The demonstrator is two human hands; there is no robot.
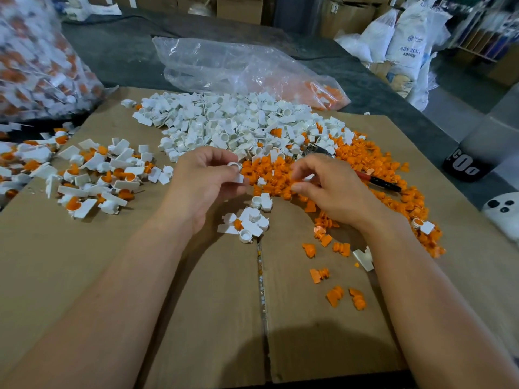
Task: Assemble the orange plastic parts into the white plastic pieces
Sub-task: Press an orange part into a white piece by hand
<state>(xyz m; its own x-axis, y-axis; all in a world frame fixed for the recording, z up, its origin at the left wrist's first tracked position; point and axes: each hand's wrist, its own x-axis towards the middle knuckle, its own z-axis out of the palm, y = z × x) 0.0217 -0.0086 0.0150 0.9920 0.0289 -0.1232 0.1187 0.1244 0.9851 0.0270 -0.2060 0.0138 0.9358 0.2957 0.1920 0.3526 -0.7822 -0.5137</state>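
Observation:
My left hand [200, 181] pinches a white plastic piece [235, 167] with a round socket, held just above the cardboard. My right hand [328, 186] hovers over the pile of orange parts [365, 175] with its fingers curled; whether it grips an orange part is hidden. A large heap of white pieces [233, 122] lies beyond both hands. Assembled white-and-orange pieces [95, 175] are spread at the left. A small cluster of white pieces [248, 220] lies between my wrists.
Flattened cardboard [196, 304] covers the work surface. A clear plastic bag [238, 68] with orange parts lies at the back. A big bag of assembled pieces [36, 60] stands at the far left. A red-and-black tool [379, 181] lies on the orange pile. Loose orange parts [334, 296] lie near my right forearm.

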